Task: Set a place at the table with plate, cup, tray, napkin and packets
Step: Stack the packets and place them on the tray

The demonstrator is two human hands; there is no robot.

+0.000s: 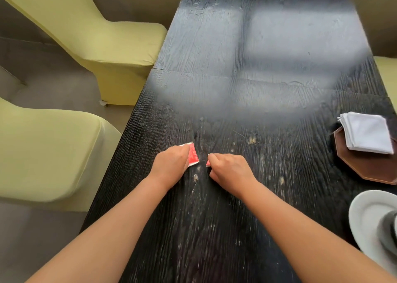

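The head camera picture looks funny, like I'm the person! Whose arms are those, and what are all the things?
A person wears a camera on their head, so you see what they see, looking down. The left hand holds a red packet. The right hand holds another red packet, mostly hidden. Both are low over the dark table. On the right, a folded white napkin lies on a brown tray. Nearer, at the edge, is a white plate with something grey on it, too blurry to name. Yellow-green chairs stand on the left.

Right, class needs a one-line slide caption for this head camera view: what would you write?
Left hand and right hand each hold a red packet on the dark table; napkin on tray, plate right.
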